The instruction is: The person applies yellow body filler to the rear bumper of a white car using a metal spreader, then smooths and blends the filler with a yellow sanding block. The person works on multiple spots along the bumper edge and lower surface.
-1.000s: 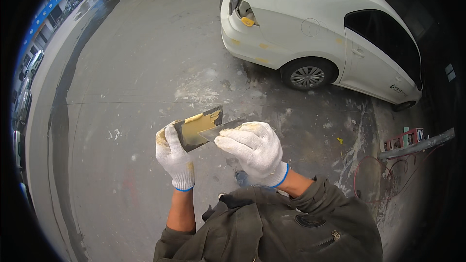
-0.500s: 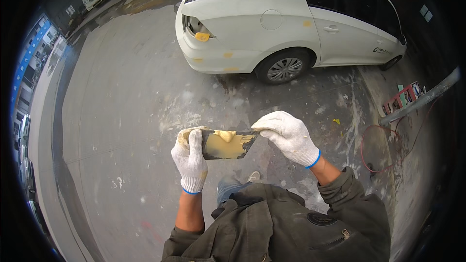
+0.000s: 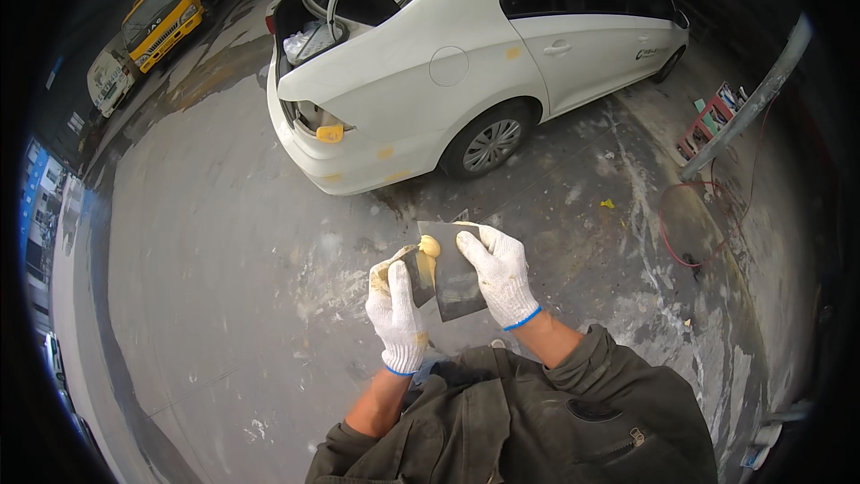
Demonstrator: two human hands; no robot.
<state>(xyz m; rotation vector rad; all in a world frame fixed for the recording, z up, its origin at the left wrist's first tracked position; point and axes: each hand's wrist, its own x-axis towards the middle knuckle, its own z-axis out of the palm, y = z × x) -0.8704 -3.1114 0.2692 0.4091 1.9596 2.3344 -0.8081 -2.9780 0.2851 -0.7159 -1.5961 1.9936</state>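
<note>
A lump of yellow paste (image 3: 430, 246) sits between my two hands, where the edge of the left plate (image 3: 418, 284) meets that of the right plate (image 3: 460, 285); more of it is smeared below, on the left plate. Both plates are thin, flat and dark. My left hand (image 3: 394, 315) has the left plate clamped between thumb and fingers, and my right hand (image 3: 498, 271) grips the right plate with the thumb laid on its face; the fingers behind it are mostly hidden. Both my gloves are white with blue cuffs, the left one stained yellow. Beyond stands a white car (image 3: 385, 108), its trunk open and yellow patches near its rear wheel (image 3: 493, 145). A red hose (image 3: 661, 226) lies to the right on the grey floor (image 3: 224, 269), and a yellow truck (image 3: 166, 13) is parked far left.
</note>
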